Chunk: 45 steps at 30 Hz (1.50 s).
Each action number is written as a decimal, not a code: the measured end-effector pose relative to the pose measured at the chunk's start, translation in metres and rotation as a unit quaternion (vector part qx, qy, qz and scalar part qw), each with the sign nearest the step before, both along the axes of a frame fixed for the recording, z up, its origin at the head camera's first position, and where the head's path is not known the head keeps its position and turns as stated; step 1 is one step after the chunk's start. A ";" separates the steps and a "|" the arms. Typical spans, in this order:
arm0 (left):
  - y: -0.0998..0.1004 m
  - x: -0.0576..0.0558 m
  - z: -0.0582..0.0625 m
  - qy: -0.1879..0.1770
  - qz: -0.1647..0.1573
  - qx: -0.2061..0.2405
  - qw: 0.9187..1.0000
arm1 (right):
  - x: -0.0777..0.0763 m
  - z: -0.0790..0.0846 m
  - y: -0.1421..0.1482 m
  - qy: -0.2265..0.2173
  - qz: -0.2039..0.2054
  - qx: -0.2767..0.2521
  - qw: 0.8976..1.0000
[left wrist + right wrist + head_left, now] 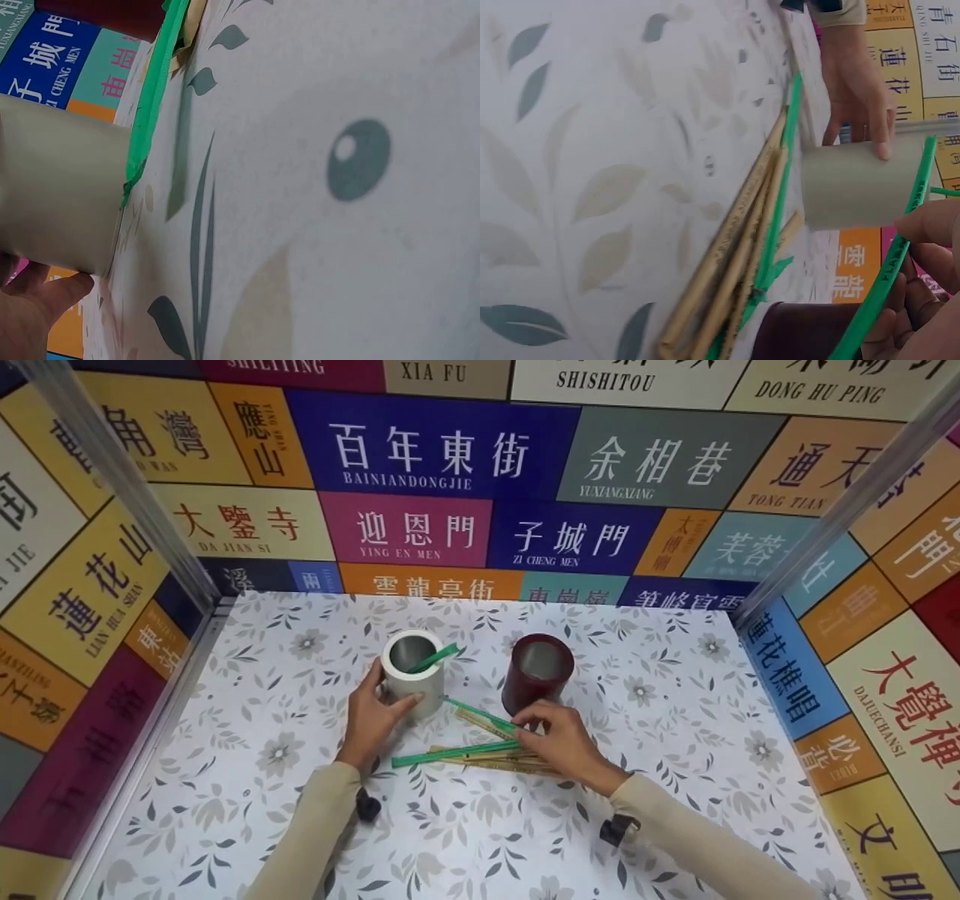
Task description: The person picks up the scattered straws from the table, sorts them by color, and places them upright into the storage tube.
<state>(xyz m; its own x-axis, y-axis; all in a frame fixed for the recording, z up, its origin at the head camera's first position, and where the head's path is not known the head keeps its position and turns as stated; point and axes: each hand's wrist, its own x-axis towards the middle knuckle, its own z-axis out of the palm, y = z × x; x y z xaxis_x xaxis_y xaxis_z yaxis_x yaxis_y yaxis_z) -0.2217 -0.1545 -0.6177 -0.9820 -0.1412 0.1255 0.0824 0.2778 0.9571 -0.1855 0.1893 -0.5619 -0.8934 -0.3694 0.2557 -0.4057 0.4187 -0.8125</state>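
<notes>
My left hand (375, 716) grips the upright white cup (431, 688) from its left side, thumb across the front. A green wrapped straw (442, 657) leans inside that cup, its end over the rim. My right hand (566, 742) pinches another green wrapped straw (889, 274), printed along its length, between thumb and fingers. Under this hand lies a loose pile of tan wrapped straws (731, 259) with a green one (420, 759) among them. Just behind the right hand stands a dark red cup (529, 682); in the head view no straw shows inside it.
White table cover (247, 825) with a grey leaf and flower print lies under everything. Panels of coloured name signs (431, 442) rise behind and at both sides. Clear upright posts (154, 502) stand at the back corners.
</notes>
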 end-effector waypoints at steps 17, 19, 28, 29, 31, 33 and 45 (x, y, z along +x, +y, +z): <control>0.000 -0.001 -0.002 -0.015 -0.002 0.010 1.000 | -0.023 0.046 -0.021 -0.052 0.048 -0.035 0.997; 0.002 -0.002 -0.004 -0.013 -0.001 0.007 1.000 | -0.026 0.052 -0.024 -0.054 0.051 -0.032 0.997; -0.001 -0.003 -0.003 -0.010 0.005 0.005 1.000 | -0.053 0.072 -0.045 -0.016 0.036 -0.039 0.998; -0.001 -0.003 -0.003 -0.009 0.006 0.006 1.000 | -0.056 0.074 -0.047 -0.016 0.032 -0.040 0.999; -0.002 -0.002 -0.004 -0.003 0.003 0.008 1.000 | -0.062 0.076 -0.052 -0.018 0.023 -0.043 0.999; -0.003 -0.001 -0.004 0.010 -0.004 0.009 1.000 | -0.067 0.079 -0.058 -0.021 0.015 -0.051 0.998; -0.002 0.000 -0.002 0.018 -0.002 -0.001 1.000 | -0.094 0.093 -0.094 0.032 -0.019 -0.117 0.992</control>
<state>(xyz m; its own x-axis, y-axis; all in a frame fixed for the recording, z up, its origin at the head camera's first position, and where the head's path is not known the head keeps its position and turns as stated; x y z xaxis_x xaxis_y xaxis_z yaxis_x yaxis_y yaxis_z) -0.2218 -0.1563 -0.6195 -0.9776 -0.1366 0.1604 0.1172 0.2799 0.9529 -0.2791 0.0952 -0.4688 -0.8844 -0.2595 0.3878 -0.4477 0.2373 -0.8621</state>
